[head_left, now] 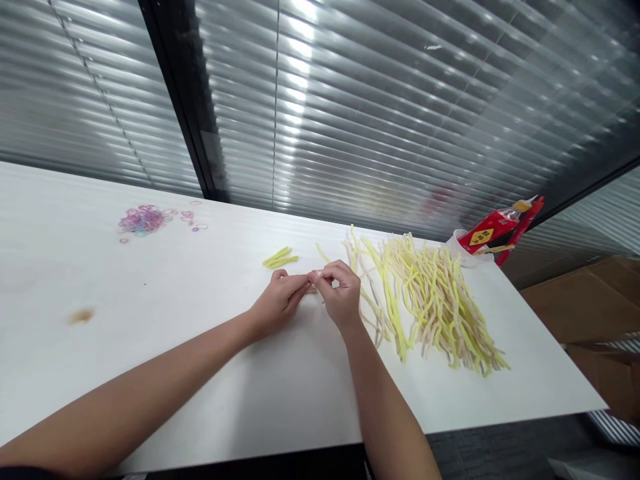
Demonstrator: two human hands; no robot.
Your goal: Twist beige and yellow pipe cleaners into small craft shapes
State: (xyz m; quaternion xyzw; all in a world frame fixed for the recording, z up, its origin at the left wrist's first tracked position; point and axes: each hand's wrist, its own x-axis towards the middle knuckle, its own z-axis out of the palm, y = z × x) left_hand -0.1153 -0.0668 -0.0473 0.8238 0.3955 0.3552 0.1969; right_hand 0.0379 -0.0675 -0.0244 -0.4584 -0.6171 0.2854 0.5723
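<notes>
My left hand [284,299] and my right hand [341,288] meet over the middle of the table, fingertips pinched together. A short piece of beige pipe cleaner [313,290] shows just under the fingertips; most of it is hidden by the fingers. Behind my left hand lie a few short, folded yellow pipe cleaners [281,257]. To the right of my right hand, long loose yellow and beige pipe cleaners [390,293] are strewn, and beyond them is a thick pile of the same pipe cleaners [445,300].
A heap of pink, purple and bluish small rubber bands [143,220] lies at the back left of the white table [190,293]. At the back right corner, a clear plastic cup [455,248] holds a red packet [490,230]. Blinds [350,120] rise behind the table; cardboard boxes [585,300] stand at right.
</notes>
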